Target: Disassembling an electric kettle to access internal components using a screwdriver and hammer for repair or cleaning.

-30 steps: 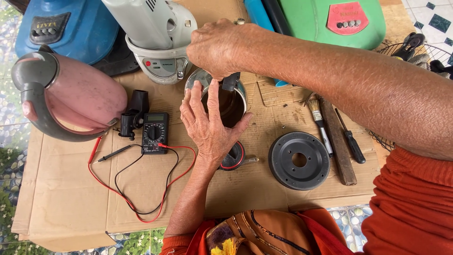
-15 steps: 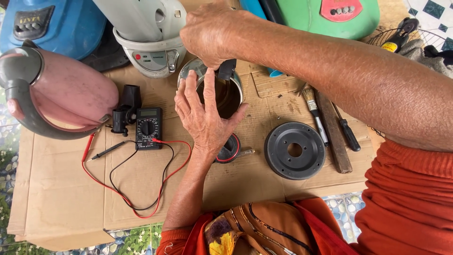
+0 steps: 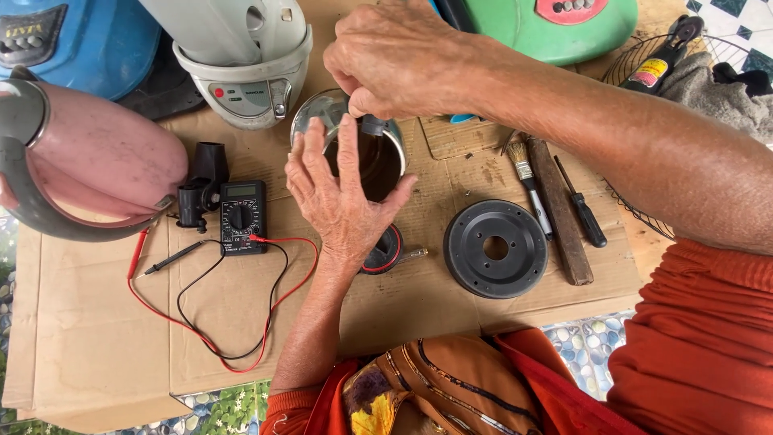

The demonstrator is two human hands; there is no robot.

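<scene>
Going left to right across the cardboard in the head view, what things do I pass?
Pink kettle → multimeter → left hand on the metal pot → black disc → brush → wooden stick → screwdriver.

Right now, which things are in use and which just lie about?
In use:
left hand
right hand
metal can
small dark part at its rim

Lying about:
multimeter
black disc
brush
screwdriver
pink kettle
</scene>
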